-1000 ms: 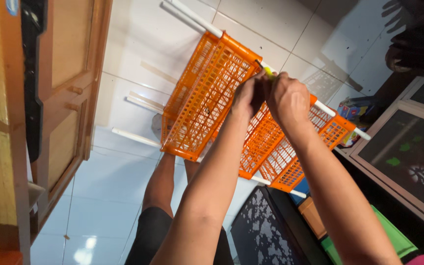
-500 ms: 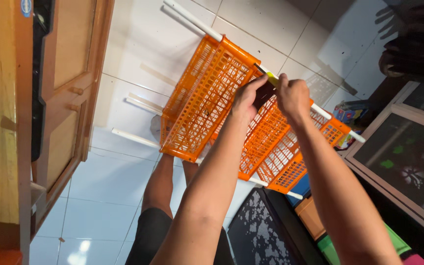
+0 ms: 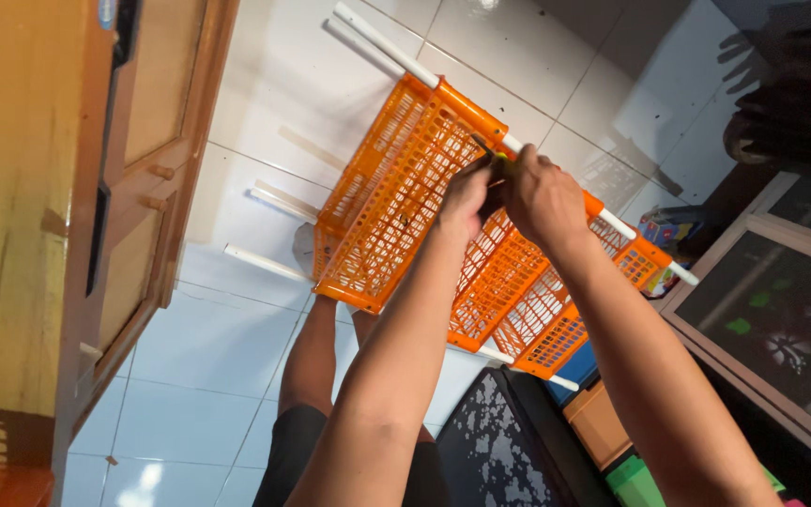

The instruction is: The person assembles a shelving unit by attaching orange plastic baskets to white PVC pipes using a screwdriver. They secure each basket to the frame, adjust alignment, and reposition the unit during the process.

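— What do the two hands do?

— The left hand (image 3: pixel 466 199) and the right hand (image 3: pixel 544 194) meet at the orange plastic rack (image 3: pixel 396 202). Between their fingers is a small yellow-green tool (image 3: pixel 502 160). The fingers are closed around it, but which hand clamps it I cannot tell.

— Where is the rack?

— Directly under the fingers, lying on the white tiled floor (image 3: pixel 218 338). A white tube (image 3: pixel 387 42) runs along its edge just beyond the fingertips. More white tubes (image 3: pixel 265 265) lie well apart.
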